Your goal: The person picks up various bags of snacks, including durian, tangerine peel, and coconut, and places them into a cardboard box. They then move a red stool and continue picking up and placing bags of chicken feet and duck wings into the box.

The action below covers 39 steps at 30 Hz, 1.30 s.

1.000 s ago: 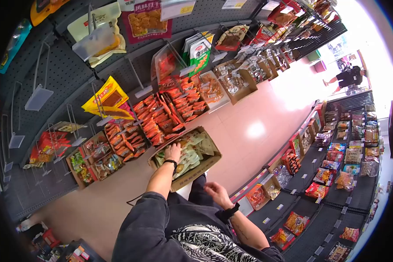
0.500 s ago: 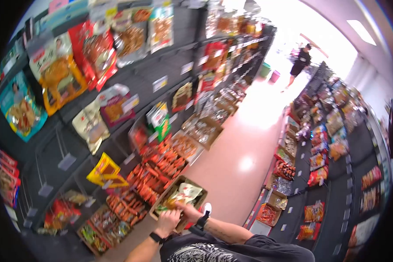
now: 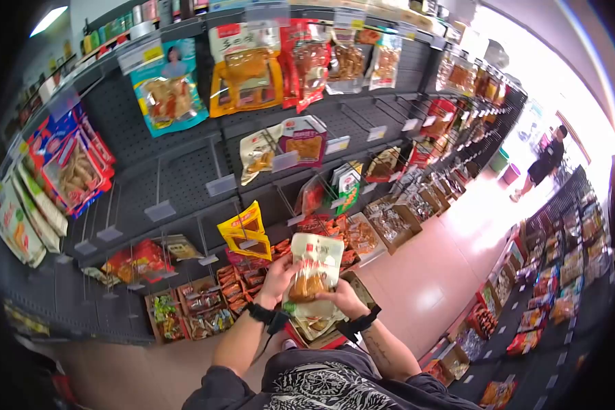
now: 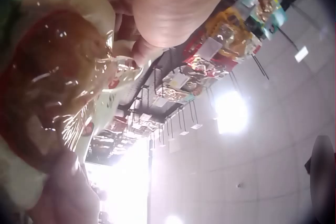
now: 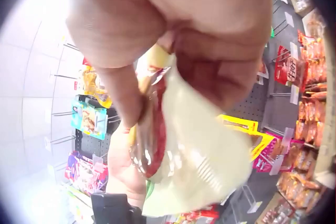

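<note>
Both hands hold a cream-coloured food packet upright in front of the chest. Its clear window shows a brown piece of food inside. My left hand grips the packet's left edge, and my right hand pinches its lower right side, thumb across the front. Close up in the left wrist view, the brown contents fill the window. From the right wrist, the pale back of the packet shows below the curled right fingers. Under the hands stands a cardboard carton with more cream packets in it.
A dark pegboard shelf with hooks runs along the left. A cream packet, a purple packet and a yellow packet hang there. Open boxes of snacks line its foot. A person stands down the aisle.
The hands were in the carton half a second ago and now hold a cream packet raised above it. The head view has turned toward the left shelf.
</note>
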Each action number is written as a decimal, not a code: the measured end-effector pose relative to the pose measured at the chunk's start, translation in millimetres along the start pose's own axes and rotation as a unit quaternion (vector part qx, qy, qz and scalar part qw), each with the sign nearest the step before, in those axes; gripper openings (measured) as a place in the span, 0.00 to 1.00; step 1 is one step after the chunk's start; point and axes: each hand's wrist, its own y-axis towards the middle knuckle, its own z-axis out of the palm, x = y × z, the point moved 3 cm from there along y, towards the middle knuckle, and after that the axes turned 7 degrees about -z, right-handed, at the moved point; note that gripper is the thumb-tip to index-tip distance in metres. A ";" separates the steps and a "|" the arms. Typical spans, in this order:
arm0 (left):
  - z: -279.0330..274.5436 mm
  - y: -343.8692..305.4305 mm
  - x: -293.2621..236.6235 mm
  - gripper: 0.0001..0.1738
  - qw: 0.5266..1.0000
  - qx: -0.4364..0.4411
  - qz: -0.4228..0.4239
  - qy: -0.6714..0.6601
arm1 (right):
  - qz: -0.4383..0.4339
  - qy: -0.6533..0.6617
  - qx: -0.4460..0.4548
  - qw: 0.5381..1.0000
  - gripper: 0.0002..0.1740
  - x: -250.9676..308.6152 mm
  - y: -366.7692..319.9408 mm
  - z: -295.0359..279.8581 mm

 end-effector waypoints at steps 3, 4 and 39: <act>5.2 8.5 -31.9 0.15 0.993 -0.070 0.083 0.052 | -0.060 -0.153 -0.077 0.983 0.29 14.9 32.3 -3.5; 2.9 14.4 -41.4 0.15 0.987 -0.088 0.128 0.037 | -0.100 -0.147 -0.091 0.980 0.31 16.8 43.4 -2.9; -78.8 174.4 -186.4 0.22 0.831 -0.339 0.357 0.259 | 0.157 0.018 -0.161 0.974 0.19 -126.5 -100.0 -69.1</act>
